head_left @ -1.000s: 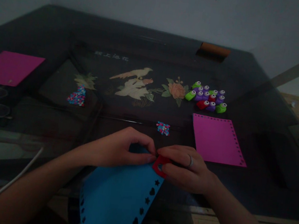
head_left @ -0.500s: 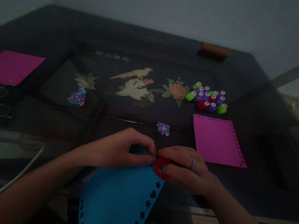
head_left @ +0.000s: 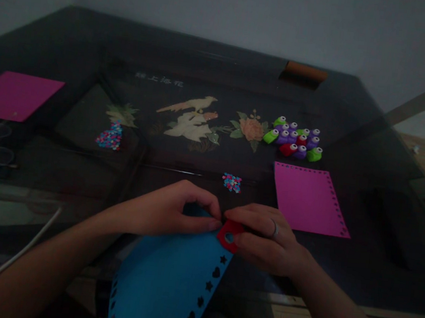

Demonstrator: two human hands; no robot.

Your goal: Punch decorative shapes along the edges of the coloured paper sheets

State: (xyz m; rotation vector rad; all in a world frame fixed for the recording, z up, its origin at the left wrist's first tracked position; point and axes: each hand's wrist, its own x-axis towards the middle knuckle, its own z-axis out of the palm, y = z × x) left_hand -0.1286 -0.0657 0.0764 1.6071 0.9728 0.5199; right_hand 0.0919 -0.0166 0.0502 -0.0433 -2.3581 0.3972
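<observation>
A blue sheet of paper (head_left: 170,276) hangs over the near table edge, with hearts and stars punched along its sides. Its upper edge is pinched between the thumb and fingers of my left hand (head_left: 187,212). My right hand (head_left: 268,238), with a ring on one finger, is closed around a small red craft punch (head_left: 230,236) set on the sheet's upper right corner. A round opening shows in the punch's face. Just beyond my hands lies a small pile of pink, blue and white paper cut-outs (head_left: 232,182).
Several green, purple and red punches (head_left: 294,137) cluster at the right, behind a pink sheet (head_left: 310,202) with punched edges. Another pink sheet (head_left: 17,95) lies far left, near a larger cut-out pile (head_left: 109,137). An orange-brown cylinder (head_left: 306,70) rests at the back. A white cable (head_left: 24,253) crosses lower left.
My right thumb has slid slightly off the punch's face, so its round opening shows more. The blue sheet has shifted a little left and up. My left hand keeps its pinch.
</observation>
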